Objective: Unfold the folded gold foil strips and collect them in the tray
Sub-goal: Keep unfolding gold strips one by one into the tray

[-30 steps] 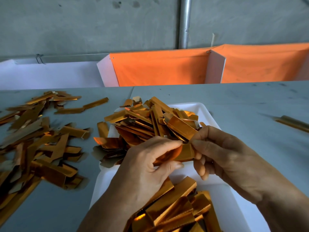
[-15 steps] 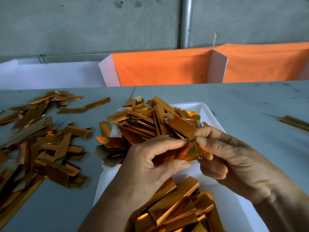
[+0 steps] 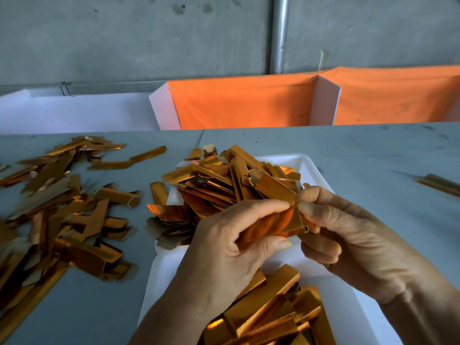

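The work looks about half done; many gold strips (image 3: 224,185) lie already in the white tray (image 3: 311,168), a big loose pile (image 3: 62,215) waits on the table; left hand (image 3: 231,247) and right hand (image 3: 348,235) both pinch one folded strip (image 3: 276,224) above the tray.

Both hands hold one gold foil strip (image 3: 278,224) above a white tray (image 3: 312,165). The left hand (image 3: 229,255) pinches it between thumb and curled fingers; the right hand (image 3: 348,242) pinches its right end. Heaps of gold strips (image 3: 224,185) fill the far part of the tray, with more at its near end (image 3: 268,310). A loose pile (image 3: 57,212) lies on the grey table (image 3: 373,155) to the left. Orange cloth (image 3: 244,103) hangs behind.
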Demonstrator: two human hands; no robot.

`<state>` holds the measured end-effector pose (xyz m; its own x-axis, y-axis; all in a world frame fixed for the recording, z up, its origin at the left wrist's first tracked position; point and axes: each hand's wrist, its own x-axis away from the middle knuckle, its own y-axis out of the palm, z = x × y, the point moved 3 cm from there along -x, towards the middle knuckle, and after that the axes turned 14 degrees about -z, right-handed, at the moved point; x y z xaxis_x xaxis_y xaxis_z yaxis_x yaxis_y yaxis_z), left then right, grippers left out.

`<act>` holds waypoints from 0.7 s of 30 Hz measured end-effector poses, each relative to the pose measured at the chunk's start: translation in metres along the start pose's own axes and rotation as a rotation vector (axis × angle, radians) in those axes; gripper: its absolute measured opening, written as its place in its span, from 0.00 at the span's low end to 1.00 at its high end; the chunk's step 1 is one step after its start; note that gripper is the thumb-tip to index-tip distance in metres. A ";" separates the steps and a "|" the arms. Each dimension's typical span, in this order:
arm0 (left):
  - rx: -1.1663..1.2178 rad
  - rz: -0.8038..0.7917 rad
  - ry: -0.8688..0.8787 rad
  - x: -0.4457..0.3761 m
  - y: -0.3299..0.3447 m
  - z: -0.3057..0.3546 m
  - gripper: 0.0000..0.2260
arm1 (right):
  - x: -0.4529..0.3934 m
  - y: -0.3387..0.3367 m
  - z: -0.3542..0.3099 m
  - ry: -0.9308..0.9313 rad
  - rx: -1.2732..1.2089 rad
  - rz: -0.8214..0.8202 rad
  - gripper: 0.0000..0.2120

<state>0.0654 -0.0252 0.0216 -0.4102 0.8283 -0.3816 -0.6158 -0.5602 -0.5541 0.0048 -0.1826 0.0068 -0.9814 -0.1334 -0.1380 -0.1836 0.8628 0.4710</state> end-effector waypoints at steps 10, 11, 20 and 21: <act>0.015 -0.014 0.080 -0.003 0.003 0.003 0.19 | 0.000 0.002 0.004 0.024 -0.195 -0.112 0.13; 0.014 -0.025 0.082 -0.003 0.003 0.003 0.19 | 0.001 0.002 0.003 0.043 -0.210 -0.124 0.13; 0.021 -0.062 -0.059 0.000 0.005 -0.002 0.17 | 0.001 0.000 0.010 0.162 -0.209 -0.111 0.13; 0.015 -0.056 -0.086 0.001 0.005 -0.003 0.18 | 0.001 -0.001 0.010 0.165 -0.215 -0.087 0.16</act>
<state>0.0647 -0.0273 0.0163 -0.4306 0.8563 -0.2854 -0.6490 -0.5134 -0.5614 0.0042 -0.1788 -0.0021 -0.9540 -0.2955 -0.0508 -0.2582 0.7234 0.6403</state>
